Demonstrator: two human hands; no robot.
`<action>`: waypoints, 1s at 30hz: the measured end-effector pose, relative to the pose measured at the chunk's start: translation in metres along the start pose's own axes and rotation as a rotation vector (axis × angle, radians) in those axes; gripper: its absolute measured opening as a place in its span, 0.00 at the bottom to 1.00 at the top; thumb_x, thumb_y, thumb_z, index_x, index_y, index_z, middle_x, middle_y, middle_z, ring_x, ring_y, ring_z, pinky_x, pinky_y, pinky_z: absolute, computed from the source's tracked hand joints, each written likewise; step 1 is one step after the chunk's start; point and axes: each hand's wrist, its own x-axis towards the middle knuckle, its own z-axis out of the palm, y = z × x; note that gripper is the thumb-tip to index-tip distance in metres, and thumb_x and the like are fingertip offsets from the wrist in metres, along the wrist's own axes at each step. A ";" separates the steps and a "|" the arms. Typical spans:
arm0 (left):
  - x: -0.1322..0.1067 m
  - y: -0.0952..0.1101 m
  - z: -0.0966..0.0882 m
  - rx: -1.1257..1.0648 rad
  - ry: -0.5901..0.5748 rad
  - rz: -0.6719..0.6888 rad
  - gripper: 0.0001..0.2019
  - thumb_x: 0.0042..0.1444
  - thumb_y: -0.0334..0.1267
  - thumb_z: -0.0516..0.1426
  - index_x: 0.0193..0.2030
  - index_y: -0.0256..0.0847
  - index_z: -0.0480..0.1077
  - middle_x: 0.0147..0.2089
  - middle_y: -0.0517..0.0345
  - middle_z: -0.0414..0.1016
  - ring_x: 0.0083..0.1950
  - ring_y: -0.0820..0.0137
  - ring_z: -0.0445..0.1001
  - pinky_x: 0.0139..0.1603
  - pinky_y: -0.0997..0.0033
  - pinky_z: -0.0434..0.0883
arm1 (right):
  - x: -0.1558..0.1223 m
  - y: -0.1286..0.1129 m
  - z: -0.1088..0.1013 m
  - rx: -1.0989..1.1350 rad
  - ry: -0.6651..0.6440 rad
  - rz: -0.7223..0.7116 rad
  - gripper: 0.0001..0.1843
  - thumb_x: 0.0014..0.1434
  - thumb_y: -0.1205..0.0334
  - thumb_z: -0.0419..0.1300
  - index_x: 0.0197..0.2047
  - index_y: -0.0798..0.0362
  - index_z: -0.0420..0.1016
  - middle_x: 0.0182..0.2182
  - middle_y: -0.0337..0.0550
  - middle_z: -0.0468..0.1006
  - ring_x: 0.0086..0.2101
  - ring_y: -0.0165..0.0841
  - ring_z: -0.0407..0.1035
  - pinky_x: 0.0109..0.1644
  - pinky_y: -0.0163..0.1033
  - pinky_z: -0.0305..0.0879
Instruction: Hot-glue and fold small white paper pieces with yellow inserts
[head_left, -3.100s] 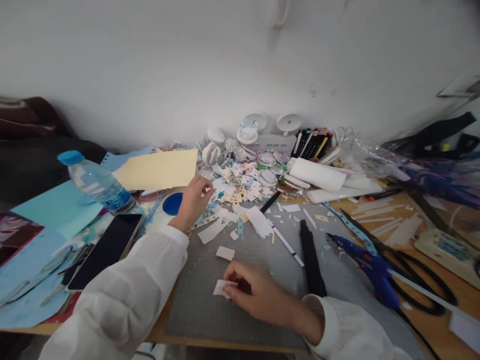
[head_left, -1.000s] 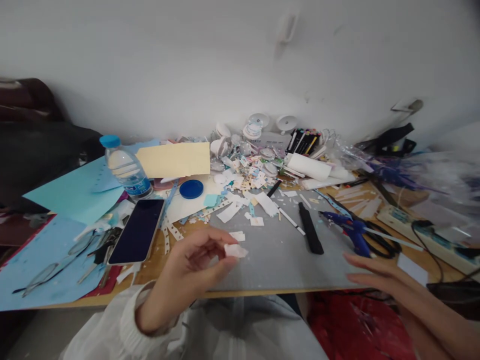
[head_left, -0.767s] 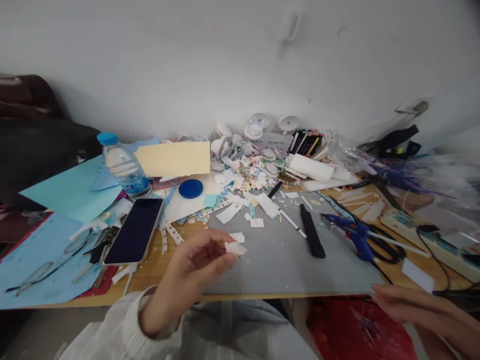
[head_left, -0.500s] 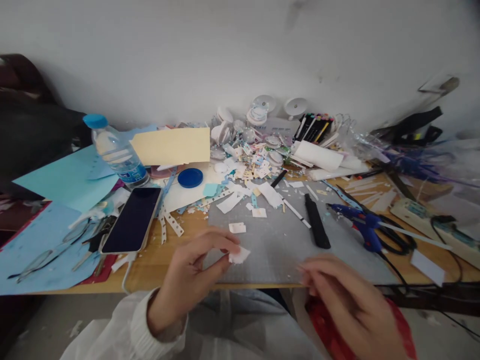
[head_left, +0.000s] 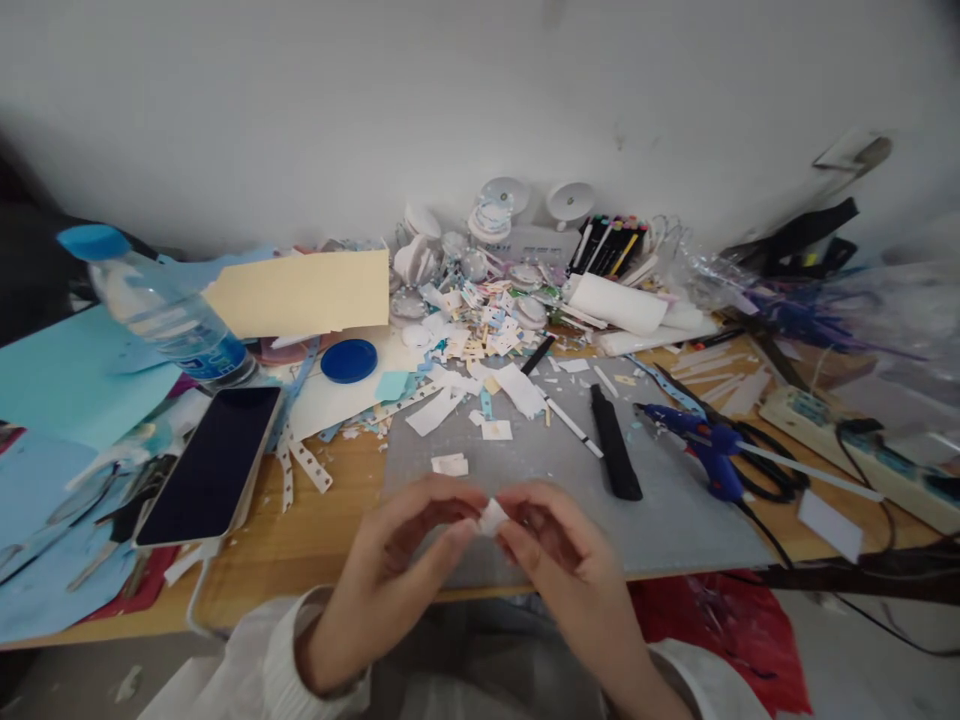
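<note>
A small white piece of paper [head_left: 491, 518] is pinched between both hands above the front edge of the grey mat [head_left: 540, 465]. My left hand [head_left: 420, 545] grips its left side between thumb and forefinger. From the right, the thumb and forefinger of my right hand [head_left: 559, 550] close on its other side. Just beyond my left hand, another small white paper piece [head_left: 450, 465] lies flat on the mat. A further paper square [head_left: 496, 430] rests a little farther back. To the right lies a black capped tool [head_left: 615, 445], perhaps a cutter.
A blue glue gun [head_left: 697, 440] and black-handled scissors [head_left: 772, 470] lie at the right, near a power strip [head_left: 862, 445]. On the left are a phone [head_left: 214, 460], a water bottle [head_left: 165, 310] and a blue lid [head_left: 349, 360]. Paper scraps [head_left: 480, 330] pile up at the back.
My right hand has moved left from beyond the mat's front edge and now pinches the paper piece together with my left hand. The view has shifted slightly to the right.
</note>
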 end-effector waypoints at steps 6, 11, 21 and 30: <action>0.002 -0.017 0.012 0.189 0.069 0.037 0.04 0.59 0.31 0.58 0.39 0.43 0.73 0.35 0.60 0.77 0.37 0.73 0.75 0.39 0.79 0.71 | 0.004 0.015 -0.028 -0.422 0.027 -0.245 0.06 0.62 0.61 0.57 0.42 0.48 0.73 0.37 0.41 0.76 0.36 0.31 0.72 0.38 0.34 0.71; -0.001 -0.026 0.004 0.393 0.025 0.063 0.05 0.61 0.30 0.56 0.40 0.43 0.72 0.37 0.61 0.76 0.39 0.74 0.75 0.41 0.79 0.70 | 0.027 0.027 -0.097 -1.160 0.413 -0.362 0.18 0.63 0.52 0.52 0.46 0.57 0.71 0.39 0.54 0.74 0.41 0.45 0.69 0.44 0.51 0.67; 0.012 -0.054 0.011 0.679 -0.075 0.072 0.05 0.64 0.29 0.50 0.40 0.39 0.66 0.54 0.48 0.72 0.59 0.62 0.67 0.59 0.57 0.66 | 0.054 0.051 -0.144 -1.481 0.381 -0.158 0.21 0.61 0.61 0.45 0.51 0.66 0.67 0.39 0.66 0.73 0.40 0.52 0.71 0.40 0.53 0.68; 0.008 -0.049 0.005 0.642 0.034 0.015 0.07 0.63 0.30 0.52 0.43 0.42 0.69 0.40 0.57 0.74 0.41 0.70 0.74 0.43 0.72 0.72 | 0.012 0.013 -0.139 -0.763 0.284 -0.145 0.16 0.64 0.51 0.47 0.49 0.50 0.66 0.32 0.44 0.75 0.29 0.35 0.71 0.36 0.41 0.70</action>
